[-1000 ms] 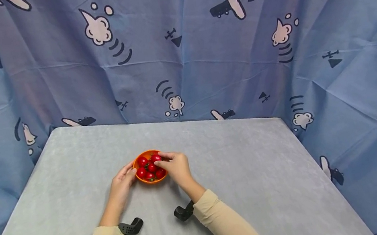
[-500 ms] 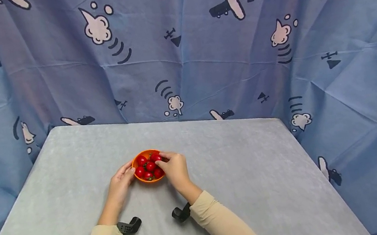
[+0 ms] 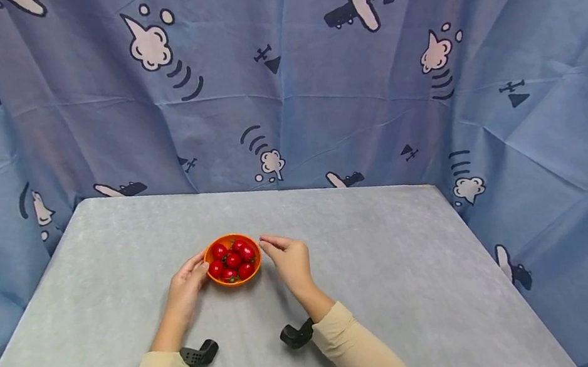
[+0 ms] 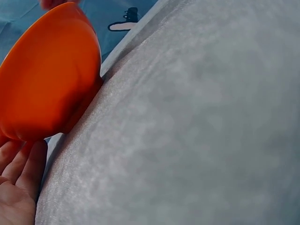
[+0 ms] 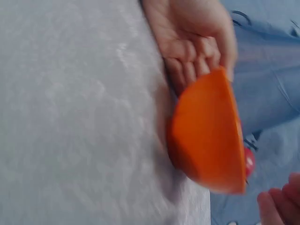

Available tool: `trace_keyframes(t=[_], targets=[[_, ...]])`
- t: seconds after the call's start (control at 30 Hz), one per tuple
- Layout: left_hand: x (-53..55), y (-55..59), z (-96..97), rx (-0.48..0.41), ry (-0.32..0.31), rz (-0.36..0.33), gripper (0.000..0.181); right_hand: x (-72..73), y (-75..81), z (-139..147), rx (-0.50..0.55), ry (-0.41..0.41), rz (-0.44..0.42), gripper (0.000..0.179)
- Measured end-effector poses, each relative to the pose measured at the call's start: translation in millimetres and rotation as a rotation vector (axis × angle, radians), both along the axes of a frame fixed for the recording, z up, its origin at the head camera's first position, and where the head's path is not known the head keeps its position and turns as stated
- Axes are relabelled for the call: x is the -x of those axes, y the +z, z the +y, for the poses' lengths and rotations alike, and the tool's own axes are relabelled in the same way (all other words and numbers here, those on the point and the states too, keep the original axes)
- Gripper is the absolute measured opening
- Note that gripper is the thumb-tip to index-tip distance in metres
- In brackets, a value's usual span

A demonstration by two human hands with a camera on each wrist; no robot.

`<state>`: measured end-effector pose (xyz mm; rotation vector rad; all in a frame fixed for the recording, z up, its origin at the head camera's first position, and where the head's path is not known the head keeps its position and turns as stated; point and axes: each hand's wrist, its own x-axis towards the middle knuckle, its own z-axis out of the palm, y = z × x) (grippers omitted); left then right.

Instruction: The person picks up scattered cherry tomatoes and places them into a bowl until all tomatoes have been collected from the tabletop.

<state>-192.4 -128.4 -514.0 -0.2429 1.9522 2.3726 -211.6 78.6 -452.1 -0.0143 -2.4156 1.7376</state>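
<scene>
An orange bowl [image 3: 236, 283] stands on the table in the head view, filled with several red tomatoes [image 3: 233, 260], some showing green stems. My left hand [image 3: 183, 290] holds the bowl's left side, thumb at the rim and fingers against the outer wall. The left wrist view shows this hand [image 4: 21, 176] under the bowl's outside [image 4: 51, 79]. Just right of the rim, apart from it, is my right hand [image 3: 292, 263], fingers loosely bent with nothing visible in them. In the right wrist view a tomato [image 5: 249, 161] peeks past the bowl [image 5: 206, 133].
The table [image 3: 399, 275] has a pale grey cover. Behind it and along its sides hangs a blue curtain [image 3: 228, 47] printed with planes and clouds. A black wrist device [image 3: 201, 353] sits on the left wrist, another black device [image 3: 296, 334] on the right.
My right hand has left a tomato at the bowl's right side and moved a little to the right. The left hand keeps its place at the bowl.
</scene>
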Motion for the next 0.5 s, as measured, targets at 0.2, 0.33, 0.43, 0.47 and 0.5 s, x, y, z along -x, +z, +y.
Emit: trace_keyframes(t=[0.2, 0.33, 0.43, 0.47, 0.5], targets=[[2.1, -1.4, -3.2, -0.020, 0.006, 0.008, 0.048, 3.6, -0.1, 26.5, 0.231, -0.028, -0.068, 0.022], [2.7, -2.7, -5.7, -0.050, 0.004, 0.011, 0.049, 4.0, -1.9, 47.2, 0.215, -0.061, -0.113, 0.024], [0.8, 1.1, -9.3, -0.050, 0.023, 0.019, 0.049, 6.3, -2.5, 63.3, 0.283, -0.072, -0.169, 0.026], [0.5, 2.5, -11.0, -0.052, 0.027, 0.026, 0.049, 7.5, -2.2, 69.2, 0.322, -0.079, -0.191, 0.027], [0.2, 4.3, -13.0, -0.055, 0.029, 0.035, 0.049, 8.3, -1.6, 75.3, 0.353, -0.084, -0.206, 0.028]])
